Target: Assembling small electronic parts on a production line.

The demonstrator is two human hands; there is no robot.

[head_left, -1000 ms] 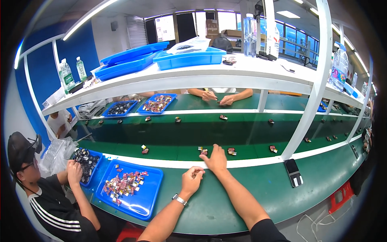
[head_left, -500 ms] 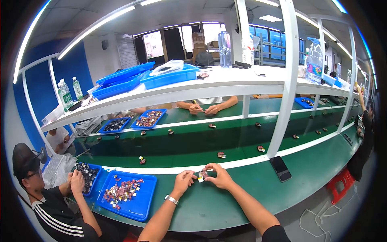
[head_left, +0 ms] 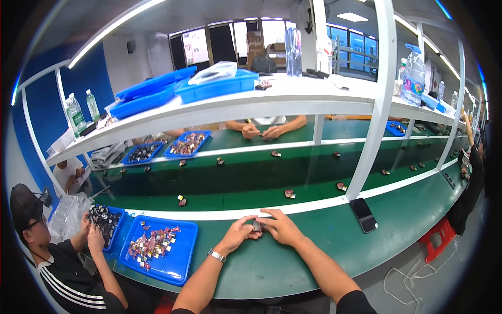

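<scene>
My left hand (head_left: 239, 234), with a metal-banded watch (head_left: 217, 255) on its wrist, pinches a small dark part (head_left: 257, 225) over the green bench (head_left: 293, 261). From the other side, the fingers of my right hand (head_left: 282, 228) close on that same part. Its details are mostly covered by my fingertips. Left of my hands lies a blue tray (head_left: 183, 261) with a heap of small red, yellow and white parts (head_left: 152, 246) in it.
Beyond a white rail, a green conveyor belt (head_left: 246, 183) carries scattered small parts. A phone (head_left: 363, 215) lies beside a white post (head_left: 368, 131). At left, a co-worker (head_left: 68, 277) handles dark pieces from another tray (head_left: 106, 222). A white shelf (head_left: 293, 102) spans above.
My hands have come together around the part, and its pale yellow-and-white tab no longer shows. The view has shifted slightly; parts on the belt have moved a little.
</scene>
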